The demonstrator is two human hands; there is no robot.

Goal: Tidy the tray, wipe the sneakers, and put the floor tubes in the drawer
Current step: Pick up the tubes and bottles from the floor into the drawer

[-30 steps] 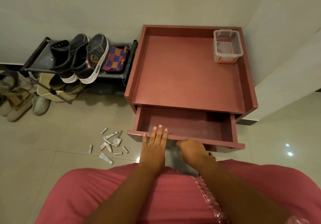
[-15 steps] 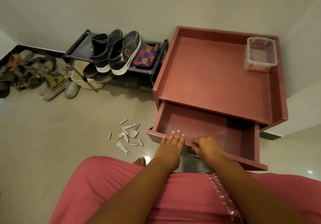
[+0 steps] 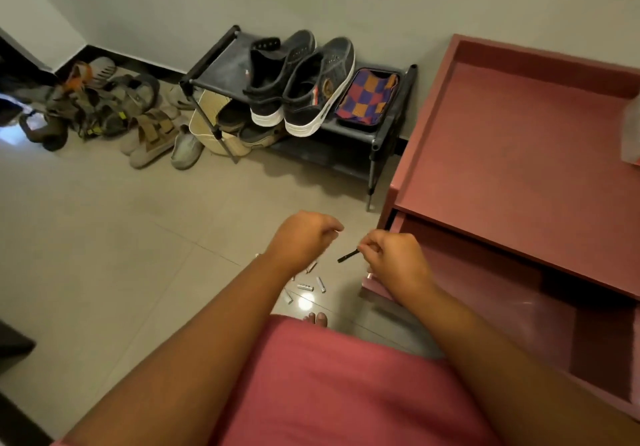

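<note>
Several small white tubes (image 3: 305,286) lie on the floor tiles, partly hidden under my left hand (image 3: 303,241). That hand hovers over them with its fingers curled downward; what is inside it is hidden. My right hand (image 3: 394,260) pinches the end of a thin dark stick (image 3: 348,256) just left of the open maroon drawer (image 3: 491,283). Two dark sneakers (image 3: 301,82) with white soles stand on the black shoe rack (image 3: 221,65). Beside them a black tray (image 3: 377,127) holds a checkered cloth (image 3: 367,97).
The maroon cabinet's top (image 3: 519,134) has a raised rim, with a clear container (image 3: 631,134) at the frame's right edge. Sandals and slippers (image 3: 145,134) are heaped against the wall at left. My toes (image 3: 317,319) and pink garment (image 3: 346,383) fill the foreground.
Both hands left the drawer front and swung left over the tubes. My right hand now pinches a thin dark stick. The view turned left, and the drawer stays open.
</note>
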